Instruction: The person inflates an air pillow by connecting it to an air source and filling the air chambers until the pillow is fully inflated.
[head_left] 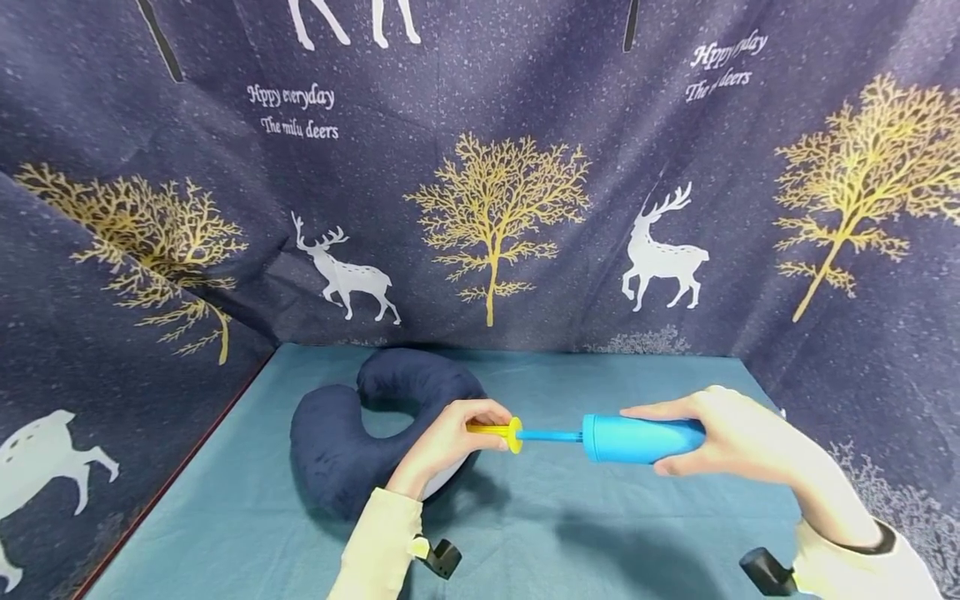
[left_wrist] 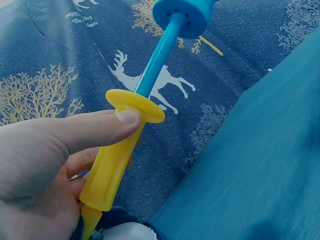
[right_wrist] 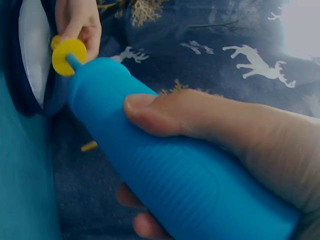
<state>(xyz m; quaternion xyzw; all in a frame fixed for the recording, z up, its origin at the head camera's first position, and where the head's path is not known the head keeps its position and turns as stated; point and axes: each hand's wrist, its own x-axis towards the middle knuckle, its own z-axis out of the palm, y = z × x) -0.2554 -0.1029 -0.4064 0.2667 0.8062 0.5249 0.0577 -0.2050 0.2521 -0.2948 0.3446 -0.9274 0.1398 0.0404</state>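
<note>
The pump (head_left: pixel 626 439) looks matt, ribbed plastic, its yellow part (left_wrist: pixel 112 167) smooth plastic, the pillow (head_left: pixel 337 442) velvety cloth.

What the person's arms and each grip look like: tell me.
The left sleeve and right sleeve are cream. A small black box sits at the left wrist, a second box at the right. A dark band shows at the right cuff. The left grip and right grip are bare hands, ungloved.
</note>
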